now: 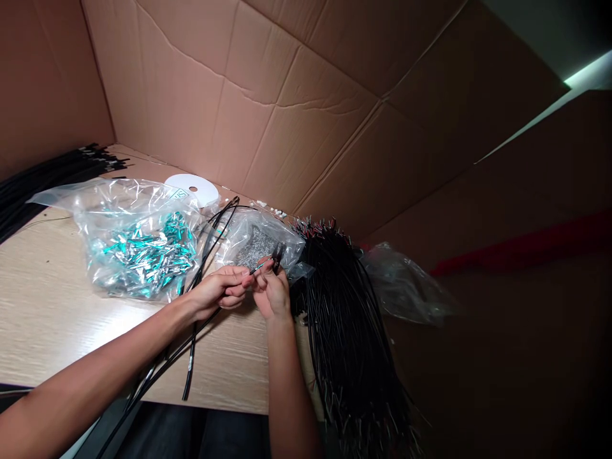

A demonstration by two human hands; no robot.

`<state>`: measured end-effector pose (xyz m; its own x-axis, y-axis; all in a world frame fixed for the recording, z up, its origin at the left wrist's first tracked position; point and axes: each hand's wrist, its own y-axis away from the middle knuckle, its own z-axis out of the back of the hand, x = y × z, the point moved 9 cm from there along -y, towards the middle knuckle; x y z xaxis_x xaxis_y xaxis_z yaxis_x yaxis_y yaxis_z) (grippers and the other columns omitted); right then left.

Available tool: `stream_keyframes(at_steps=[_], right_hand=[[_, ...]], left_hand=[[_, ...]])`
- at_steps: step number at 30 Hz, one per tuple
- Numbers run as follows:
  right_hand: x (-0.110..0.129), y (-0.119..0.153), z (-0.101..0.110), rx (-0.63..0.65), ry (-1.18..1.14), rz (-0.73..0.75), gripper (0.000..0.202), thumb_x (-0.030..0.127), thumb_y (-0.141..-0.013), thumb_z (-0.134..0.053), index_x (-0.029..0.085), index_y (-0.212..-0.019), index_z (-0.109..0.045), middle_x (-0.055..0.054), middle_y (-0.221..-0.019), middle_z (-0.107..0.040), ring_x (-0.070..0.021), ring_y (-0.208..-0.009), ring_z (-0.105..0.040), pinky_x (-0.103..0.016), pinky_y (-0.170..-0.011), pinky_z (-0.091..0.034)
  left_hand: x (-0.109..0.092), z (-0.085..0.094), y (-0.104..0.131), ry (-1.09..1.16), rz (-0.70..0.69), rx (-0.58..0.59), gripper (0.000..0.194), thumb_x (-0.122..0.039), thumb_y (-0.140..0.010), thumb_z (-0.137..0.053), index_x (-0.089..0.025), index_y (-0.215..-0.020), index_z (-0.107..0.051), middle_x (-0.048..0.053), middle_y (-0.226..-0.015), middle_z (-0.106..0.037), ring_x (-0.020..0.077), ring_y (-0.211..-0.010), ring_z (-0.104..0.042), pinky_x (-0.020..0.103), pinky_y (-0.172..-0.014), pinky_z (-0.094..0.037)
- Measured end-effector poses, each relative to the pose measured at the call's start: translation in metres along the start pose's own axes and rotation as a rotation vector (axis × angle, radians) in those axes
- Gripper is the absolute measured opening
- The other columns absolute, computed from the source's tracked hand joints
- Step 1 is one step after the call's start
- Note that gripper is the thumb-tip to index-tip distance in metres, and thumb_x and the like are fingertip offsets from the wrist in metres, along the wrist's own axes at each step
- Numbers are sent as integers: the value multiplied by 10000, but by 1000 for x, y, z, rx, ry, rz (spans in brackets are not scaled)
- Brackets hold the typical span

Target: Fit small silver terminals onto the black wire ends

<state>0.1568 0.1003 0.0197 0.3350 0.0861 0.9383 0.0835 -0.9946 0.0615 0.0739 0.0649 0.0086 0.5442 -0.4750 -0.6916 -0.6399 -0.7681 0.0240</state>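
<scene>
Our left hand (220,290) and right hand (272,294) pinch a thin black wire (261,266) between fingertips above the bench (52,312), just before a clear bag of metal bits (258,242). Lettering on the white disc (194,189) we cannot read.

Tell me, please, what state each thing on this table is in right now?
left hand: pinching a black cable end
right hand: pinching a small dark clip
loose black cables: trailing off the table edge
bag of teal parts: lying flat, mouth unclear
bag of grey metal parts: lying behind the hands
big cable bundle: draped over the table edge
white tape roll: lying flat
</scene>
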Motion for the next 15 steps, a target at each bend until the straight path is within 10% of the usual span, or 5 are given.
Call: stream_keyframes(at_steps=[9, 15], right_hand=[[-16, 0, 3, -5, 5, -172, 455, 545, -645, -874, 210, -837, -632, 108, -556, -295, -82, -466, -206, -217, -436, -200], [29, -2, 24, -146, 185, 180, 388, 518, -823, -779, 187, -1015, -719, 105, -571, -335, -78, -475, -175, -225, -442, -179]], left_hand=[[-1, 3, -1, -50, -3, -24, 355, -407, -849, -763, -166, -760, -517, -103, -537, -249, 37, -437, -91, 168, -398, -85], [-4, 11, -4, -191, -27, -107, 375, -493, -896, -688, -181, -761, -531, -103, -520, -257, 58, -415, -120, 205, -392, -115]])
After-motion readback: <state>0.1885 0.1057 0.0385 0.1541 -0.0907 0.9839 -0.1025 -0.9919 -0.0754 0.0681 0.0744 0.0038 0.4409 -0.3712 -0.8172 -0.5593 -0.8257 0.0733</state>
